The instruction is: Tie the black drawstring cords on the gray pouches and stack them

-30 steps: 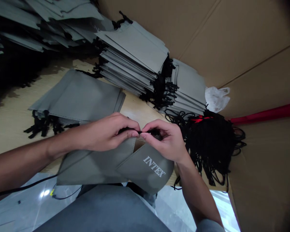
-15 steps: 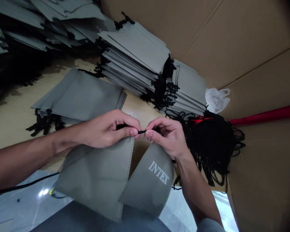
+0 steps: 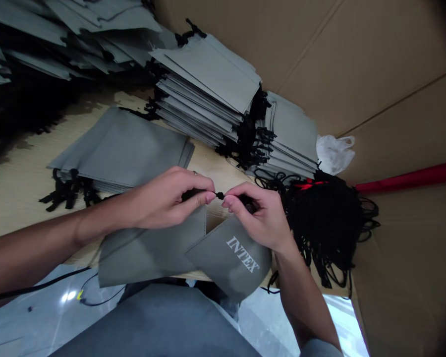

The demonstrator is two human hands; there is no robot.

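While stacked grey bags point(image 3: 208, 94) fill the far side of the wooden table point(image 3: 18, 193) and a black cord bundle point(image 3: 327, 218) its right edge, the flat grey INTEX bag point(image 3: 230, 253) drapes over the near edge. The left hand point(image 3: 163, 203) and right hand point(image 3: 260, 218) each pinch its knotted black drawstring point(image 3: 219, 195), stretched left-right between them, equidistant.

I read this as a small assembly/packing workshop, piecework-type stn. Plain wood bench point(image 3: 15, 198) is loaded w/ tall stacks of identical grey pouches point(image 3: 208, 84), a flat pile of the same point(image 3: 126, 148) and more heaped at the back point(image 3: 96, 20). A big bundle of loose black cords point(image 3: 327, 218) sits at the side, and one INTEX-printed pouch point(image 3: 226, 258) lies at the bench edge. Cardboard sheets point(image 3: 357, 59) wall the bench off.
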